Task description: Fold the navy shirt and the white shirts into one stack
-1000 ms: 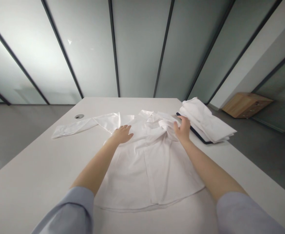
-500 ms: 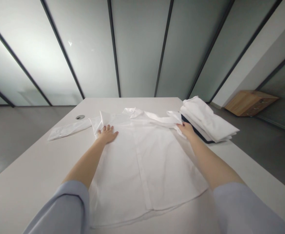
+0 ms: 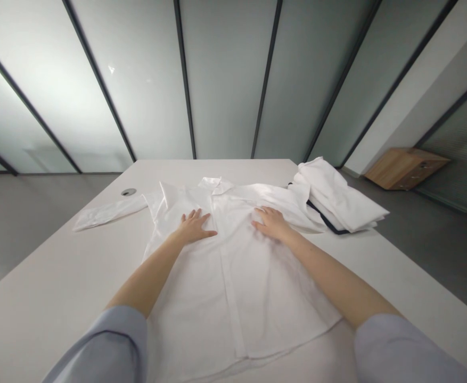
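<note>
A white shirt [image 3: 201,298] lies spread front side up, its collar at the far end and its hem toward me. My left hand [image 3: 194,227] rests on the chest just left of the button placket, fingers spread. On the other side of the placket, my right hand [image 3: 272,222] lies on the fabric with its fingers apart. Neither hand grips anything. One sleeve stretches out to the left; the other side's sleeve runs right, up against a folded white pile.
The shirt lies on a white table [image 3: 57,276] with a round cable grommet [image 3: 128,192] at the far left. A stack of folded white clothes [image 3: 339,197], with a dark item beneath, sits at the right edge. Beyond stand frosted glass panels and a wooden cabinet [image 3: 404,169].
My right hand has let go of the shirt's right shoulder area and moved left onto the chest. My left hand has slid right, toward the placket. The right shoulder and sleeve now lie flatter.
</note>
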The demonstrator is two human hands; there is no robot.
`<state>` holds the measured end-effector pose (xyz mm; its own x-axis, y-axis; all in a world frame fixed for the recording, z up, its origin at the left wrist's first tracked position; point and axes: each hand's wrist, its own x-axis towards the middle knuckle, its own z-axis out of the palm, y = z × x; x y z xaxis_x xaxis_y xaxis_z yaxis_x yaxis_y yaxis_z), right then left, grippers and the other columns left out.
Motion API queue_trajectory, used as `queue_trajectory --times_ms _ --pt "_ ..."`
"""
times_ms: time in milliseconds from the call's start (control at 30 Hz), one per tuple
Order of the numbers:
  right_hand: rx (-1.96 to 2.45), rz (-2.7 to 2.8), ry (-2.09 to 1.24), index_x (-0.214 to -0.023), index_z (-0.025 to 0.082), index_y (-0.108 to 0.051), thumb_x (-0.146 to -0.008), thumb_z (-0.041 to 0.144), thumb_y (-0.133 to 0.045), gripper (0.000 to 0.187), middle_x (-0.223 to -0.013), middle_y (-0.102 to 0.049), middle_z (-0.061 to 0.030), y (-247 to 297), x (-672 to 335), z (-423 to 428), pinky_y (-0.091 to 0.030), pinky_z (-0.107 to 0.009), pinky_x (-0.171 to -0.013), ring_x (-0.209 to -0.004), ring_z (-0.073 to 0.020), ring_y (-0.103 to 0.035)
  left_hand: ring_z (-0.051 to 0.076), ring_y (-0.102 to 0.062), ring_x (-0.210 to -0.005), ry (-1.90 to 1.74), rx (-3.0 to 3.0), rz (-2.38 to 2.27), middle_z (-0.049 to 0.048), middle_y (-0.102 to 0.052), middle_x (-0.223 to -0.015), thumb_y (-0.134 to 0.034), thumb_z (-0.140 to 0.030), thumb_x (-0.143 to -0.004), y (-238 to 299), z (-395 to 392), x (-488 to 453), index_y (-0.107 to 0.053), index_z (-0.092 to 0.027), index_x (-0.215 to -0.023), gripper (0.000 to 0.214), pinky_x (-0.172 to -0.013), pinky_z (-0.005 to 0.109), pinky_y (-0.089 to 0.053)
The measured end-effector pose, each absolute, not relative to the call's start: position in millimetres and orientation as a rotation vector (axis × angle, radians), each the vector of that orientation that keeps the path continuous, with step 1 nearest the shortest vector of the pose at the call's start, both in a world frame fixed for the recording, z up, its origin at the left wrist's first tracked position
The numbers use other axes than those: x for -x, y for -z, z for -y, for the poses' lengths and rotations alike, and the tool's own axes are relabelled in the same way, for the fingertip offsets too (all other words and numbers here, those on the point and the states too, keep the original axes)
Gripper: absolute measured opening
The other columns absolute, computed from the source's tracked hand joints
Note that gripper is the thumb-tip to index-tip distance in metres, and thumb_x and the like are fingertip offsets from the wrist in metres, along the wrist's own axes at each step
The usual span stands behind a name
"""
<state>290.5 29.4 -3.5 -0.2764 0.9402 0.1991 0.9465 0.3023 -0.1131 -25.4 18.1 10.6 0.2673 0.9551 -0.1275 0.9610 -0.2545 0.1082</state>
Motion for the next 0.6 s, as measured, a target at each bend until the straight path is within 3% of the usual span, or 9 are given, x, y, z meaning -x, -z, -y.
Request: queue_trajectory --times_ms 133,233,300,400,500,600 --pt "1.855 2.327 -0.049 -0.137 0.021 -0.050 -0.093 0.049 -0.044 0.051 -0.150 -0.039 -0.0126 20.7 -302.0 -41.4 -0.027 -0.053 -0.111 -0.139 -0.0329 -0.031 0.040 -0.009 -0.146 0.150 -2.326 -1.773 0.0173 -0.010 -0.160 -0.053 -0.085 -0.062 -16.2 -13.0 26.9 -0.020 -0.024 -0.153 0.114 -0.111 0.062 -0.015" --pt "1.786 2.300 -0.036 -0.134 0.020 -0.052 -0.096 0.039 -0.040 0.045 -0.146 -0.044 -0.0116 18.8 -320.7 -53.2 -0.030 -0.047 -0.111 -0.137 -0.0275 -0.036 0.040 -0.006 -0.146 0.205 -2.295 -1.758 0.0185 -0.007 -0.159 -0.055 -0.086 -0.059 -20.3 -11.1 28.9 -0.017 -0.022 -0.154 0.120 -0.111 0.063 -0.014" --pt "1.814 2.236 0.048 -0.132 0.016 -0.054 -0.093 0.036 -0.044 0.045 -0.140 -0.049 -0.0144 15.0 -327.6 -56.9 -0.033 -0.047 -0.109 -0.132 -0.0297 -0.041 0.039 -0.005 -0.146 0.208 -2.292 -1.755 0.0184 -0.006 -0.159 -0.055 -0.086 -0.060 -20.0 -10.9 29.5 -0.017 -0.023 -0.154 0.120 -0.111 0.063 -0.014" --pt "1.837 2.140 0.245 -0.128 0.015 -0.057 -0.087 0.031 -0.050 0.045 -0.133 -0.052 -0.0169 11.6 -324.7 -54.2 -0.036 -0.050 -0.104 -0.124 -0.0342 -0.045 0.036 -0.009 -0.147 0.131 -2.304 -1.806 0.0159 -0.010 -0.160 -0.043 -0.081 -0.075 -14.6 -12.6 30.5 -0.022 -0.025 -0.153 0.098 -0.112 0.061 -0.014" --pt "1.668 2.250 0.314 -0.127 0.017 -0.059 -0.085 0.023 -0.049 0.044 -0.131 -0.055 -0.0143 12.5 -310.7 -45.3 -0.036 -0.046 -0.104 -0.121 -0.0311 -0.047 0.031 -0.015 -0.147 0.035 -2.329 -1.888 0.0112 -0.017 -0.160 -0.026 -0.065 -0.091 -7.1 -17.9 35.3 -0.029 -0.027 -0.150 0.070 -0.114 0.057 -0.014" --pt "1.494 2.446 0.207 -0.130 0.017 -0.057 -0.085 0.017 -0.044 0.047 -0.133 -0.055 -0.0109 15.1 -293.2 -33.0 -0.036 -0.040 -0.106 -0.122 -0.0250 -0.048 0.028 -0.018 -0.146 -0.034 -2.361 -1.920 0.0096 -0.022 -0.159 -0.029 -0.062 -0.093 -2.4 -26.8 45.4 -0.032 -0.026 -0.149 0.067 -0.116 0.052 -0.015"
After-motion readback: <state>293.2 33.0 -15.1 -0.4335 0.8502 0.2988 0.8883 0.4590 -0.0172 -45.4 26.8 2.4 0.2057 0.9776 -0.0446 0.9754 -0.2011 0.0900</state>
